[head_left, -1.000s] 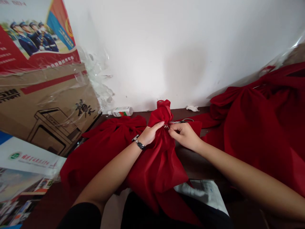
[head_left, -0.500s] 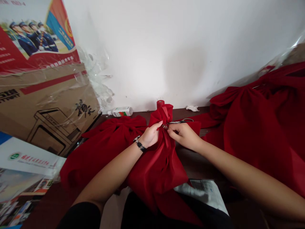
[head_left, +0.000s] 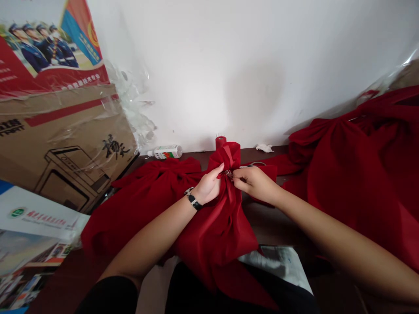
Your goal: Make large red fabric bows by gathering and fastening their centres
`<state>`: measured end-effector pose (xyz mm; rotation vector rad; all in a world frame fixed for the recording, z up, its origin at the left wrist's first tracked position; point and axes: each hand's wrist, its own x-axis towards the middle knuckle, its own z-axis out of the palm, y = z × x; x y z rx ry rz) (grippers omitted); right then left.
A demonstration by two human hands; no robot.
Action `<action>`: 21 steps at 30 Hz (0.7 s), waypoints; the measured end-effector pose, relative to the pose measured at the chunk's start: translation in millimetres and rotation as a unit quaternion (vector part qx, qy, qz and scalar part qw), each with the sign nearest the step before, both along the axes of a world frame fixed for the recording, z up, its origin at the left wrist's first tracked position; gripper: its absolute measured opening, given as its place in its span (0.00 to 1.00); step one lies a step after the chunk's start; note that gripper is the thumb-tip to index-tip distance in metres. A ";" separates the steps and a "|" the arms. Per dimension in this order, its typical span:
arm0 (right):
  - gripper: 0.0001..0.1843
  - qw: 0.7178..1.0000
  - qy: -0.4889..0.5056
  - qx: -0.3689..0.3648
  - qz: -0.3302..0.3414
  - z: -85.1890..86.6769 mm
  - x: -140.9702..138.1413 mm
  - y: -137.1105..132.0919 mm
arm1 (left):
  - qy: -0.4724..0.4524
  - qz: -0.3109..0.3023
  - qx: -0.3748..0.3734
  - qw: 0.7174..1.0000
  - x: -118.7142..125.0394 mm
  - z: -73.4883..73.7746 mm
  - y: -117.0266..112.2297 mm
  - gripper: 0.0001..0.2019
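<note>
A white plastic bottle (head_left: 166, 152) and a red cylindrical spool (head_left: 220, 141) stand behind the gathered red cloth (head_left: 225, 222), which lies on a dark wooden table (head_left: 262, 151). The left hand (head_left: 209, 185) grips its bunched neck; the right hand (head_left: 253, 183) pinches a small metal clip (head_left: 228, 174) there.

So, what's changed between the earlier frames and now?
The gathered top of the red cloth has dropped lower and folded into a flatter loop, uncovering the red spool. The right hand stays at the small metal clip, while the scissors now show little beyond a ring handle. The left hand still presses the cloth. The white bottle stayed put.
</note>
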<state>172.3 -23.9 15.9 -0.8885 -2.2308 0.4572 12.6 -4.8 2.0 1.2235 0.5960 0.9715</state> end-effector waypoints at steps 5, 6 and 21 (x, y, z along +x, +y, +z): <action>0.14 1.000 -0.008 0.012 -0.002 -1.4 -0.8 0.7 | -0.004 -0.015 -0.003 1.000 0.1 0.2 2.2 0.18; 0.14 1.000 -0.003 0.012 -0.007 -2.4 -1.7 0.5 | -0.005 -0.014 -0.001 1.000 -0.2 -0.6 3.5 0.17; 0.15 0.991 0.070 0.037 -0.106 -7.0 -5.8 -3.8 | 0.184 0.051 0.188 0.963 -17.6 -5.6 9.2 0.12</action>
